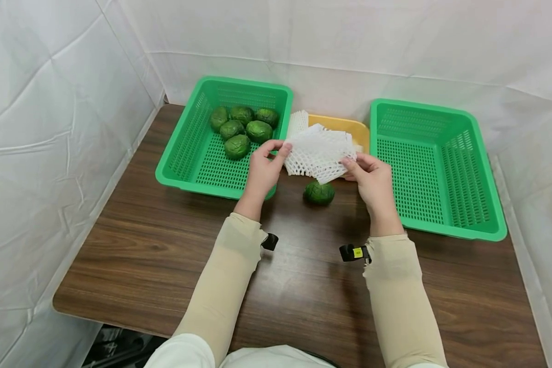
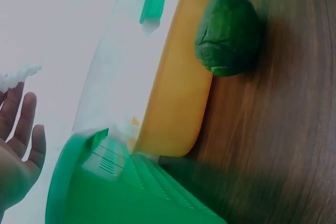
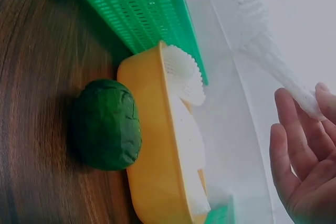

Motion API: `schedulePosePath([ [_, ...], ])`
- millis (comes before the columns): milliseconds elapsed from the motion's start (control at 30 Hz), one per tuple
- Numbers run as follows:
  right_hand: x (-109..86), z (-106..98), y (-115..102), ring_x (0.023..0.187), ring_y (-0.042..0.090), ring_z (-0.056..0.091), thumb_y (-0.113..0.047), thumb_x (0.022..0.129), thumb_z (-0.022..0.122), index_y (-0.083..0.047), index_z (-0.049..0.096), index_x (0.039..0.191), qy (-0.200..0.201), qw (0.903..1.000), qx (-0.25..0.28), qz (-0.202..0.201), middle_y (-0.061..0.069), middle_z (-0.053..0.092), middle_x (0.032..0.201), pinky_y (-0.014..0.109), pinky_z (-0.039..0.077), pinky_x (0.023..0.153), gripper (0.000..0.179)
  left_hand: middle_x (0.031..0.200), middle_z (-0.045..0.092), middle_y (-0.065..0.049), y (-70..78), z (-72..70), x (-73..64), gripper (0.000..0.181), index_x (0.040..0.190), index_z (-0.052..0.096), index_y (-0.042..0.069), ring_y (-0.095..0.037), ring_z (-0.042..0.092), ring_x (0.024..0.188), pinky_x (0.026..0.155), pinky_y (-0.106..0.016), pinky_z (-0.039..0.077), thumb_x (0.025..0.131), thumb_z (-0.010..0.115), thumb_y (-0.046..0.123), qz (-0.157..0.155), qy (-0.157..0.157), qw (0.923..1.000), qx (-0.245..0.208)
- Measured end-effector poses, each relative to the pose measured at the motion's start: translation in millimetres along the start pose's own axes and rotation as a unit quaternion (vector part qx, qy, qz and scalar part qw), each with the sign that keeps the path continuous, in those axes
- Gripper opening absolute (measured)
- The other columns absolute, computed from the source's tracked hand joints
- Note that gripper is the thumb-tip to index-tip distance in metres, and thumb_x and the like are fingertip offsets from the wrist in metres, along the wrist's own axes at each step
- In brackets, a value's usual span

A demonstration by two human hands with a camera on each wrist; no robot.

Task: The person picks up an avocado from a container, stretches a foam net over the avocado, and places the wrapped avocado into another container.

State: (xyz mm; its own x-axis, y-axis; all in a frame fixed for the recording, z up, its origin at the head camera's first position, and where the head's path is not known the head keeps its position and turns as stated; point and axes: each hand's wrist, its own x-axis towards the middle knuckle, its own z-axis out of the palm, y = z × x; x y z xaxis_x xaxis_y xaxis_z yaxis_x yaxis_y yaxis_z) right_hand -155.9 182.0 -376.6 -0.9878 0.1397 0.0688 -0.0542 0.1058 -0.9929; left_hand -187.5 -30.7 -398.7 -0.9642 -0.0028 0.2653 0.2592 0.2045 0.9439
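A white foam net sleeve [image 1: 322,151] is stretched flat between my two hands, above the table. My left hand [image 1: 263,171] pinches its left edge between thumb and fingers. At the sleeve's lower right corner, my right hand [image 1: 376,184] pinches it the same way; the right wrist view shows the sleeve [image 3: 273,59] edge-on between both hands. Below it, a dark green, wrinkled round fruit [image 1: 319,194] lies on the table, in front of a yellow tray [image 2: 176,87]. More white foam net sleeves [image 3: 184,74] sit in that tray.
At the left stands a green basket [image 1: 179,179] with several dark green fruits [image 1: 236,147] inside. Another green basket [image 1: 460,232] is on the right, with its perforated floor showing. White sheeting [image 1: 331,61] hangs behind the brown wooden table [image 1: 165,255].
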Motion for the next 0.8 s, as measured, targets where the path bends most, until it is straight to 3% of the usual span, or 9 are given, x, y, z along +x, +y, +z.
schedulePosePath([
  [133,-0.4,2,-2,0.065,0.011,0.063,-0.011,0.084,0.068,0.005,0.063,0.107,-0.021,0.9996,0.017,-0.002,-0.007,0.067,0.08,0.022,0.052,0.063,0.028,0.099,0.065,-0.009,2.9,2.0,-0.1,0.029,0.11,0.066,0.004,-0.018,0.057,0.089,0.075,-0.029,0.045,0.092,0.06,0.026,-0.007,-0.028,0.9995,-0.012],
  [333,-1.1,9,-1,0.085,0.01,0.062,-0.018,0.089,0.062,0.003,0.054,0.125,-0.074,0.9973,-0.004,0.0,-0.001,0.064,0.1,0.028,0.053,0.071,0.042,0.097,0.068,-0.012,4.5,10.2,-2.5,0.033,0.121,0.054,0.008,-0.018,0.058,0.081,0.074,-0.028,0.046,0.092,0.06,0.022,0.006,-0.083,0.9961,-0.03],
  [467,-1.0,11,1,0.097,0.013,0.059,-0.02,0.092,0.058,-0.002,0.05,0.131,-0.104,0.9946,-0.009,-0.002,0.012,0.058,0.118,0.035,0.051,0.078,0.044,0.113,0.063,-0.008,4.0,12.4,-2.4,0.033,0.12,0.055,0.009,-0.015,0.057,0.098,0.08,-0.029,0.045,0.092,0.059,0.025,0.004,-0.108,0.9942,-0.004],
  [600,-2.2,12,0,0.104,0.017,0.057,-0.02,0.093,0.057,-0.004,0.046,0.135,-0.131,0.9913,0.009,0.004,0.018,0.052,0.127,0.041,0.048,0.084,0.046,0.133,0.047,-0.001,4.8,13.4,-2.4,0.06,0.132,0.047,0.016,-0.013,0.045,0.117,0.091,-0.033,0.041,0.082,0.07,0.037,-0.023,-0.137,0.9895,0.041],
  [700,-3.2,13,-2,0.108,0.019,0.056,-0.018,0.094,0.056,-0.004,0.042,0.138,-0.154,0.9877,0.026,0.011,0.02,0.048,0.131,0.04,0.047,0.087,0.049,0.138,0.042,0.0,4.5,14.0,-2.0,0.079,0.138,0.039,0.018,-0.014,0.042,0.119,0.095,-0.035,0.038,0.073,0.078,0.038,-0.026,-0.145,0.9865,0.071],
  [800,-3.1,12,-1,0.112,0.025,0.053,-0.014,0.095,0.052,-0.002,0.037,0.14,-0.172,0.9847,0.026,0.012,0.022,0.045,0.133,0.038,0.047,0.087,0.049,0.135,0.045,-0.003,5.1,12.6,-1.1,0.077,0.139,0.036,0.017,-0.015,0.046,0.116,0.094,-0.034,0.038,0.076,0.078,0.03,-0.011,-0.14,0.9868,0.081],
])
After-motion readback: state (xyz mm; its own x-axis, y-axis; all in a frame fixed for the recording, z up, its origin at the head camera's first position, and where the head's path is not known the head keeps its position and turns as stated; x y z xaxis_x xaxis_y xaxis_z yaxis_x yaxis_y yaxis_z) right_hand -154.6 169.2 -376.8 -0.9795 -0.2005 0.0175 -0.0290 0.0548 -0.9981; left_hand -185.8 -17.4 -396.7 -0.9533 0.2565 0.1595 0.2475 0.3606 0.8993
